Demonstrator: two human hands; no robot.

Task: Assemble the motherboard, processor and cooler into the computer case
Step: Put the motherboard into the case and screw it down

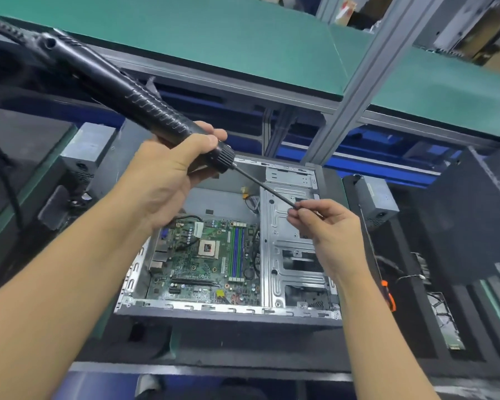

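Note:
An open computer case (225, 308) lies on its side in front of me. The green motherboard (205, 267) sits inside it, and the processor socket (209, 248) shows near the board's middle. My left hand (168, 180) grips the lower end of a black electric screwdriver (127, 95) held above the case. Its thin bit (266, 187) slants down to the right. My right hand (326, 226) pinches the tip of that bit over the metal drive cage (286, 255). No cooler can be made out.
A power supply (90, 145) stands left of the case, and another grey unit (378, 200) stands at the right. An orange-handled tool (387, 295) lies right of the case. A green shelf (214, 39) on an aluminium frame post (358, 82) hangs overhead. Black foam surrounds the case.

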